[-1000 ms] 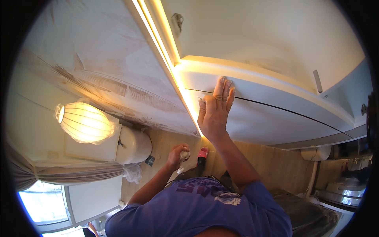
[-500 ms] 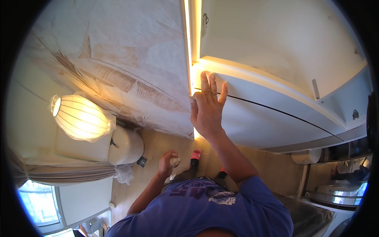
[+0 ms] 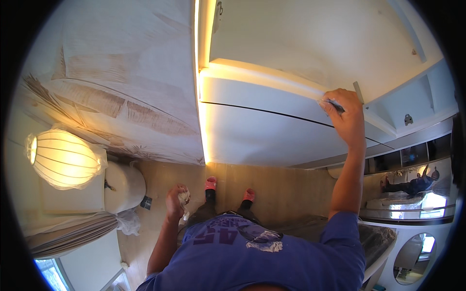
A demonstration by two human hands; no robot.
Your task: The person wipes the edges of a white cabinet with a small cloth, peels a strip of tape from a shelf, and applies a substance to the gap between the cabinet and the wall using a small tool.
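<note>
My right hand point(image 3: 347, 116) is closed at the pale ledge point(image 3: 291, 83) of the white cabinet, near a small metal arm point(image 3: 357, 92). A small thin piece point(image 3: 335, 105), partly dark and partly shiny, shows between its fingers; its kind is not clear. Below the ledge runs a white drawer-like front point(image 3: 262, 131) with a dark groove across it. My left hand point(image 3: 174, 201) hangs low over the wooden floor, closed round a crumpled white cloth or tissue point(image 3: 184, 196). Part of that wad sticks out past the fingers.
A lit strip point(image 3: 198, 58) runs between the cabinet and a leaf-patterned wall panel point(image 3: 121, 87). At left stand a plastic-wrapped lit lantern lamp point(image 3: 65, 157) and a round white stool-like piece point(image 3: 128, 186). A plastic-covered dark item point(image 3: 374, 237) lies behind me at right.
My right hand has moved right along the cabinet, from the lit corner with fingers spread to the ledge with fingers closed. The view has shifted right; the left hand keeps its wad.
</note>
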